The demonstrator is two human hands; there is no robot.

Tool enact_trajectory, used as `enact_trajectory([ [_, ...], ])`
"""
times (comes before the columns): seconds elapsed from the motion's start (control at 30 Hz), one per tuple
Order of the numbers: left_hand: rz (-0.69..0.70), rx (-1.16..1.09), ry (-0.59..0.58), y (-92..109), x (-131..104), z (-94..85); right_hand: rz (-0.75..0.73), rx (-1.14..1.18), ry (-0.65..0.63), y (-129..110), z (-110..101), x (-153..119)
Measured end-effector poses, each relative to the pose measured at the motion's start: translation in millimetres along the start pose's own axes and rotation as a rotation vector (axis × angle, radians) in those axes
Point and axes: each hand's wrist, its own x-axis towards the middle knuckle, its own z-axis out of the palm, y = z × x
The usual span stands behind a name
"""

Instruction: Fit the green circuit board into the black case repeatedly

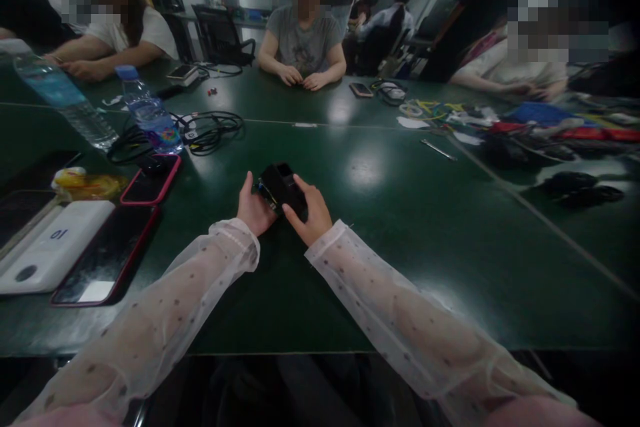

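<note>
A small black box-shaped electronic device (284, 188) is held between my hands just above the green table. Along its left side I see what looks like a bare circuit edge with small light parts. My left hand (254, 208) cradles the device from the left and below, its thumb pointing up and its other fingers partly hidden. From the right, my right hand (313, 212) grips it, with fingers over the top and side. Sheer dotted white sleeves cover both forearms.
Phones (107, 253), a white power bank (55, 243), two water bottles (150, 113) and black cables (215, 130) lie left on the table (360, 293). A wrench (439, 149) and a pile of wires (540, 130) are on the right. Several people sit opposite.
</note>
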Motion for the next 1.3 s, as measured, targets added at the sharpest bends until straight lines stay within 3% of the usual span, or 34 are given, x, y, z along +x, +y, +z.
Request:
enact_trajectory([
  [0.13, -0.012, 0.011, -0.081, -0.2, 1.2, -1.5, -0.015, -0.096, -0.196, 4.5, 4.7, 0.7],
  [0.23, 0.003, 0.019, -0.085, -0.9, 1.0, -1.2, -0.015, -0.115, -0.247, 4.3, 4.9, 1.2],
  [1.3, 0.064, -0.043, -0.146, -3.2, 5.1, -8.0, -0.097, -0.084, -0.260, 20.7, -1.5, 4.9],
])
